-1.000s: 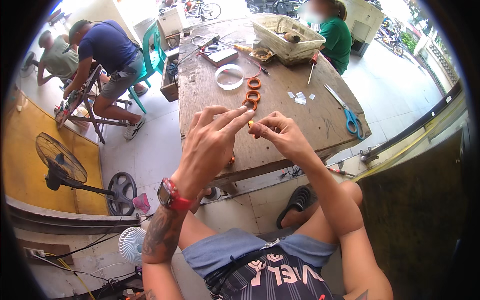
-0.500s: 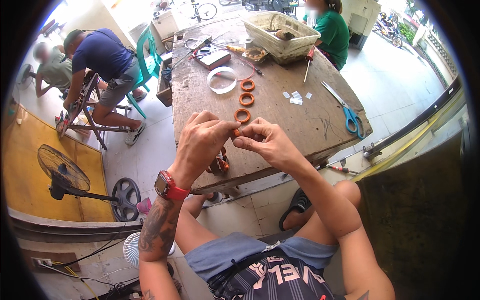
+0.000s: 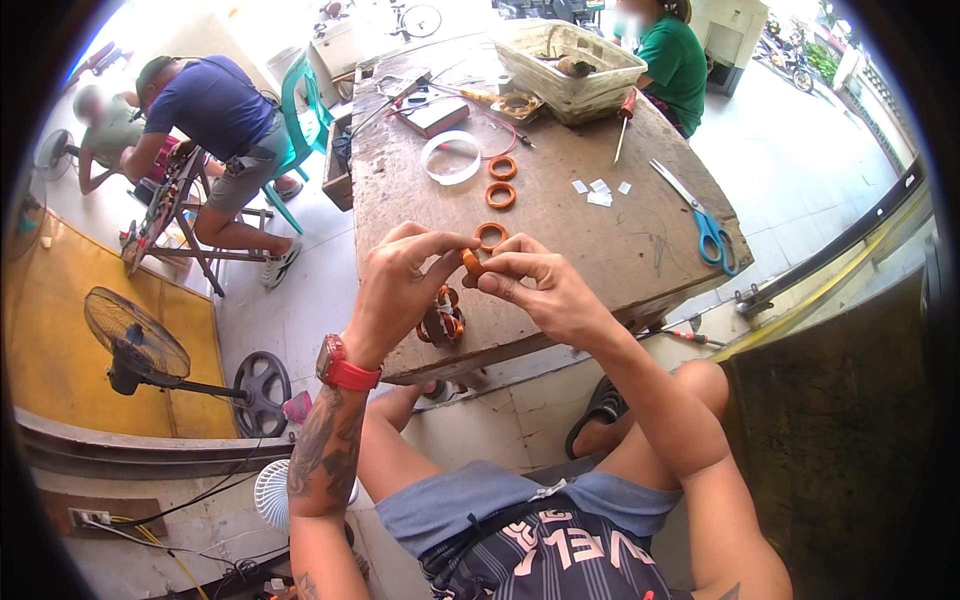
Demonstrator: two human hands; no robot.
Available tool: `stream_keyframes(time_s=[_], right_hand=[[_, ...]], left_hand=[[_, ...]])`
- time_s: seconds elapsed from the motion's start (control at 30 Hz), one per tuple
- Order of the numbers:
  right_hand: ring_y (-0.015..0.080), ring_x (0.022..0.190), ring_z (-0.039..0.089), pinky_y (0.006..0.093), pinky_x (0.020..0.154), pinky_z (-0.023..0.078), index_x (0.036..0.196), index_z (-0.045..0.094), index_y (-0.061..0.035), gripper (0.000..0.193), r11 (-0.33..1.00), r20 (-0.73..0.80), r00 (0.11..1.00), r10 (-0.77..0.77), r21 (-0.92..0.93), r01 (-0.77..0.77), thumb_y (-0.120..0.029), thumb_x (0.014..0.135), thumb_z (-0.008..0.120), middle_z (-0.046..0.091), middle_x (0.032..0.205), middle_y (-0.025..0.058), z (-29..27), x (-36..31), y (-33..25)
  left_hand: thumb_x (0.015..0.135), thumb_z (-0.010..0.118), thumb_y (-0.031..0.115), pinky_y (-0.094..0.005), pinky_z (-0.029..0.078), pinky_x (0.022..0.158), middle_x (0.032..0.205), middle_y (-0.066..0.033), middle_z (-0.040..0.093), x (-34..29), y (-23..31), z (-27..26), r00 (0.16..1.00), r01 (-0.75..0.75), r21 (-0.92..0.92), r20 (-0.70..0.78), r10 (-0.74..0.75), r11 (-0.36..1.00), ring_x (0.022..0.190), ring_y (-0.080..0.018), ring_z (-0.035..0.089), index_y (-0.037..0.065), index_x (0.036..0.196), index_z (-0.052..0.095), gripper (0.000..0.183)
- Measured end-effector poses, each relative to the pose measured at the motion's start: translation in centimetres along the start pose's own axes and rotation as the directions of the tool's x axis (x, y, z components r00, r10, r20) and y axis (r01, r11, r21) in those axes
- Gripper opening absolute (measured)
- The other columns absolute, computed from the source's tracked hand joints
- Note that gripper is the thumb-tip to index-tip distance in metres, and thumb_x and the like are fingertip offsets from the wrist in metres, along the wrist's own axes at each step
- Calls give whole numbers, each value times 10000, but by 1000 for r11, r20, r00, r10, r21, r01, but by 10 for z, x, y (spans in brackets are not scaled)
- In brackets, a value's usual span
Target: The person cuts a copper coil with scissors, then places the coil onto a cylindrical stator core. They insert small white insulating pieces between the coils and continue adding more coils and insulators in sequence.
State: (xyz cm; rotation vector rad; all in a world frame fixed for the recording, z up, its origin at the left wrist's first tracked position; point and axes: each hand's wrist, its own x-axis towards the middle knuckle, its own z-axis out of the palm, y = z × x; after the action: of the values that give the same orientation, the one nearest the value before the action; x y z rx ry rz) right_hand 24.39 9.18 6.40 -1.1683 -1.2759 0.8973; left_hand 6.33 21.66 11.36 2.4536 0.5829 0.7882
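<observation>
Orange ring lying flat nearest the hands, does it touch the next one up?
Apart: the head view shows a strip of wooden tabletop between the nearest flat ring and the next ring.

Large pale lettering [image 3: 580,548] printed across front of dark striped shirt [image 3: 490,568], partly distorted by folds; red wristwatch [image 3: 330,358] display too small to be read.

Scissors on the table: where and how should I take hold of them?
Grip the blue handles of the scissors, coming from the near right side. They lie flat, loops toward the table's right edge, blades pointing away and left, so this approach should keep clear of the blades.
</observation>
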Motion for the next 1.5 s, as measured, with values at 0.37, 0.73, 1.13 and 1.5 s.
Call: stream_keyframes(time_s=[0.37,0.73,1.13,1.5], right_hand=[[167,1214,567,358,1066,484,1205,764,-36,296,992,-57,998,-19,-123,12,-279,1050,698,602,1187,67,8,-4,4],[198,1105,719,326,932,610,1218,745,11,216,989,-60,988,-145,20,147,-87,1042,670,661,1313,121,8,-9,7],[152,1056,728,311,952,601,1340,666,20,353,828,-42,992,122,555,-78,-209,1072,671,743,1171,77,-6,-12,27],[259,1088,737,358,946,621,1245,707,18,249,965,-116,971,-207,-188,184,-51,1006,692,618,1354,162,-3,-14,30]], left_hand=[[920,776,73,-378,579,894,1095,-96,766,-12,8,7,992,90,31,-87,-87,995,1050,-242,729,87,1101,793,182],[903,781,137,-427,468,961,1086,-59,735,-2,-2,1,988,-153,215,11,155,964,1057,-290,641,89,1054,761,161],[1071,598,105,-251,504,601,1445,-160,625,-66,92,90,851,390,-505,-122,-510,770,743,-61,601,5,1633,316,637],[1114,563,148,-270,481,617,799,-60,711,-107,92,127,805,529,-512,53,-590,677,689,-80,577,-31,1196,730,258]])
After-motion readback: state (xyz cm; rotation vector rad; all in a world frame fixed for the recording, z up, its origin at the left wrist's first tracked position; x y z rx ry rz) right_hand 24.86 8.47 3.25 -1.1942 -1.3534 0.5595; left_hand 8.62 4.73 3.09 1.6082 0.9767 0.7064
